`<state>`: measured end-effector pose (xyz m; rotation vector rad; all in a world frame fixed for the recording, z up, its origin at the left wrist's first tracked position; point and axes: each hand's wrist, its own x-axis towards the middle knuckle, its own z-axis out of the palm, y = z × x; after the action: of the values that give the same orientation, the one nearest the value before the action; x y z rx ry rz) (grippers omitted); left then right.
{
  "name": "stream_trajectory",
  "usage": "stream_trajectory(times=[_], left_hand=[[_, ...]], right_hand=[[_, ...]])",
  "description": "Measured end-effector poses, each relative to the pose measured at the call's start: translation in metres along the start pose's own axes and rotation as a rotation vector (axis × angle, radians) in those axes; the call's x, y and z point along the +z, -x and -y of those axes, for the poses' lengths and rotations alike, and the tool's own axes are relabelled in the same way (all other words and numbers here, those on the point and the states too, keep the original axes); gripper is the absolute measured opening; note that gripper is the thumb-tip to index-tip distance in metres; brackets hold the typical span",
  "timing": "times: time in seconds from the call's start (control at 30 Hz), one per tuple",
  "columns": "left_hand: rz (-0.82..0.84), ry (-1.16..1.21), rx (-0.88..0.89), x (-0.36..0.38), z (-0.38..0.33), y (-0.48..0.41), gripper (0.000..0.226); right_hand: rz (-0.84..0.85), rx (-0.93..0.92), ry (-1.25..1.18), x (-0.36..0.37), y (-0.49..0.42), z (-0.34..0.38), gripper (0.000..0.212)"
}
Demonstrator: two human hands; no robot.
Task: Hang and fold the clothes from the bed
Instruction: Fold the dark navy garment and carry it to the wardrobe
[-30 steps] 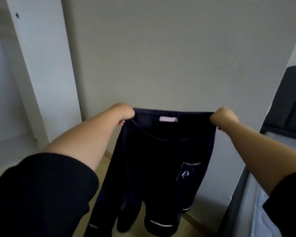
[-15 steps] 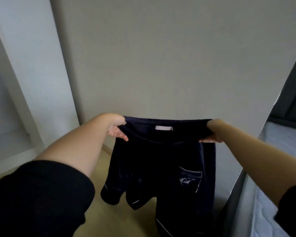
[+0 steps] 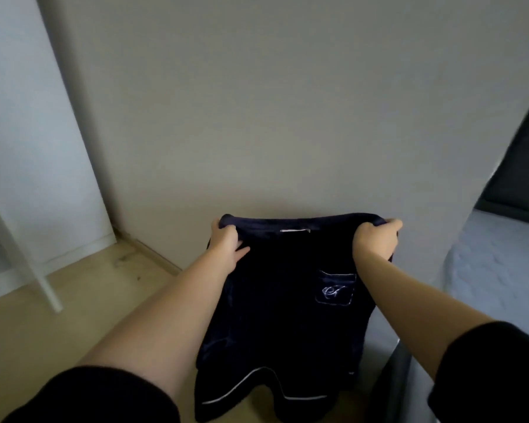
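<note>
Head view: a dark navy, velvety garment with white piping and an embroidered chest pocket (image 3: 281, 300) hangs in the air in front of a plain matte wall (image 3: 257, 117). The left hand (image 3: 226, 248) curls its fingers round one top corner and the right hand (image 3: 376, 239) grips the other. A quilted pale mattress (image 3: 495, 270) lies at right, above the smooth wooden floor (image 3: 89, 300).

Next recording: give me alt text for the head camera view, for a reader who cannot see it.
A person's left hand and right hand grip the top corners of a dark blue garment, holding it up in front of a plain wall. It has a pocket with white trim; a bed lies to the right, a wooden floor below.
</note>
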<state>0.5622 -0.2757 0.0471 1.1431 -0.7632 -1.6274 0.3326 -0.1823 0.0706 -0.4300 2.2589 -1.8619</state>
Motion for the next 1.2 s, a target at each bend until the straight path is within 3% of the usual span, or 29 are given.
stream_trajectory(times=[0.2, 0.43, 0.6, 0.8, 0.97, 1.2], left_hand=[[0.103, 0.008, 0.208, 0.058, -0.02, 0.118, 0.059], [0.237, 0.066, 0.472, 0.155, -0.072, 0.295, 0.06], [0.245, 0.077, 0.649, 0.21, -0.09, 0.408, 0.054], [0.304, 0.007, 0.896, 0.258, -0.062, 0.483, 0.058], [0.339, -0.169, 0.767, 0.294, -0.001, 0.457, 0.061], [0.358, -0.472, 0.498, 0.342, 0.126, 0.364, 0.068]], right_hand=[[-0.069, -0.205, -0.186, -0.118, 0.008, 0.046, 0.015], [-0.168, -0.547, -0.207, -0.316, 0.019, 0.129, 0.015], [-0.334, -0.694, -0.148, -0.437, 0.033, 0.165, 0.032], [-0.545, -0.812, -0.072, -0.523, 0.03, 0.166, 0.032], [-0.594, -0.763, 0.025, -0.54, -0.016, 0.115, 0.033], [-0.523, -0.582, 0.301, -0.507, -0.117, -0.033, 0.036]])
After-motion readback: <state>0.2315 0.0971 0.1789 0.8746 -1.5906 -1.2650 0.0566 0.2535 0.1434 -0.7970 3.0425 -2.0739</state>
